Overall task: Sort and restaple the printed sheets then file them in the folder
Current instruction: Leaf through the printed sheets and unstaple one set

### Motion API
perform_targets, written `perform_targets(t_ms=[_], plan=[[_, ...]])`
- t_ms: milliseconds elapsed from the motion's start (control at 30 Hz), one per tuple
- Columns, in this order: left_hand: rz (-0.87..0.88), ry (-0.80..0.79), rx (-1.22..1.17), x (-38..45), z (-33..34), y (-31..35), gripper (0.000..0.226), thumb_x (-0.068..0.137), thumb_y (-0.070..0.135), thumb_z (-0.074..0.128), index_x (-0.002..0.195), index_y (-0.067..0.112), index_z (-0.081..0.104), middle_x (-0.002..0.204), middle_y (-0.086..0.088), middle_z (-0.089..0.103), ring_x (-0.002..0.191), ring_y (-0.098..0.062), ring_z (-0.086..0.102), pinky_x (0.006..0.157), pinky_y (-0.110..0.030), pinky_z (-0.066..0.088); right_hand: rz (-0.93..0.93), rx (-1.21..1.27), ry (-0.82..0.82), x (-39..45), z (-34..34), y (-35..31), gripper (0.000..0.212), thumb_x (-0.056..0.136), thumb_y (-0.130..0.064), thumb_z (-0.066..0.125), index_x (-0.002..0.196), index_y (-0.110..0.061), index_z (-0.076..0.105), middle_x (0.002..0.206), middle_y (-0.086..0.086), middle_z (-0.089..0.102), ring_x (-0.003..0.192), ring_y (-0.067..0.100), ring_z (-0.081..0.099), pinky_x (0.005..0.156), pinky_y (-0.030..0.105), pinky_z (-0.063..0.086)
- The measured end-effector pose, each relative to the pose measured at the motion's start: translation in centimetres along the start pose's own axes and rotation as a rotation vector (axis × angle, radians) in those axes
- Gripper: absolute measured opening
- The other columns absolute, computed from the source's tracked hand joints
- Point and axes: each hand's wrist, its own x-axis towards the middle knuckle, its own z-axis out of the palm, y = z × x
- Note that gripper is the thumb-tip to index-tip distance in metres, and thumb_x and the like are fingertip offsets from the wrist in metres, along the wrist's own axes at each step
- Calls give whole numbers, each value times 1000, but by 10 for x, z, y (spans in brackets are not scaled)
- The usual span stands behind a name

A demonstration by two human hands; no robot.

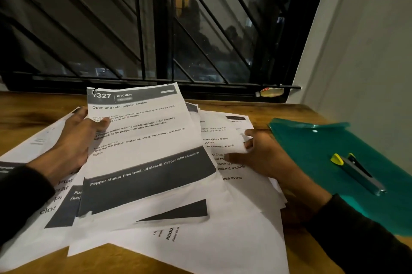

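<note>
wooden table (26,104): left hand (73,139) grip pinches sheet (142,139), long axis away; right hand (265,157) flat, fingers apart

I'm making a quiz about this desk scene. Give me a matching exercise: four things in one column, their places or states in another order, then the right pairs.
Things:
1. Stapler
2. Green folder
3. Kitchen sheet
4. Right hand

Places or states:
A. Held up by the left hand
B. Lying on the folder
C. Flat on the table, at the right
D. Resting on the spread sheets

Pairs: 1-B, 2-C, 3-A, 4-D
</note>
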Motion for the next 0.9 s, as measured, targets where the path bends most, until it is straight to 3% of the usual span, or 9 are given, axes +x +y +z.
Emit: perform_targets(t_ms=[67,133,233,300,400,567,700,800,900], plan=[[0,-4,-5,-1,0,1,30,96,0,55,102,28,61,107,5,69,95,-15,66,70,-28,47,12,60,26,2,2,2,58,76,-28,81,123,-12,51,87,-7,59,72,8,59,53,18,46],[-9,-6,-38,-2,0,3,32,97,-2,54,99,29,61,104,7,69,92,-13,66,68,-28,47,2,114,60,1,1,3,32,81,-23,76,104,-21,54,82,-8,61,66,7,61,46,13,43],[-29,5,-83,1,-5,6,33,96,-2,54,102,29,63,111,1,70,101,-20,67,73,-32,50,-32,212,178,3,-7,8,10,85,-21,71,82,-20,61,77,-6,66,64,9,66,50,18,49],[-41,15,-101,5,-9,6,30,96,-1,54,108,25,63,119,-3,69,108,-26,66,76,-35,52,-44,337,261,8,-15,13,7,87,-19,69,83,-17,64,77,-3,70,61,9,67,48,18,47],[-69,17,-135,6,-11,6,35,96,0,53,128,13,58,122,-7,68,101,-24,67,63,-33,59,14,627,271,14,-17,22,5,90,-11,66,86,-10,63,80,1,75,62,8,70,48,18,47],[-97,-12,-160,2,-9,10,39,97,4,53,135,14,55,120,-4,68,90,-18,70,57,-29,59,69,770,212,21,-17,29,8,90,-7,64,85,-12,63,80,1,76,72,16,72,69,31,53],[-132,-56,-211,-5,-2,14,32,97,5,52,128,13,59,112,-4,73,79,-16,75,55,-29,59,14,847,106,14,-22,17,11,92,-5,59,101,-9,64,99,9,74,88,22,72,81,36,55],[-138,-118,-200,-10,4,15,31,98,7,50,126,13,63,113,-4,74,90,-19,74,65,-32,60,-48,914,-136,0,-15,1,24,96,-9,52,120,-12,57,105,7,74,92,26,72,75,38,58],[-123,-201,-143,-11,7,14,34,100,6,45,130,13,60,119,-4,71,101,-21,71,74,-34,54,-168,821,-371,-15,2,-15,31,101,-12,44,129,-22,52,114,6,70,101,26,69,77,41,58]])
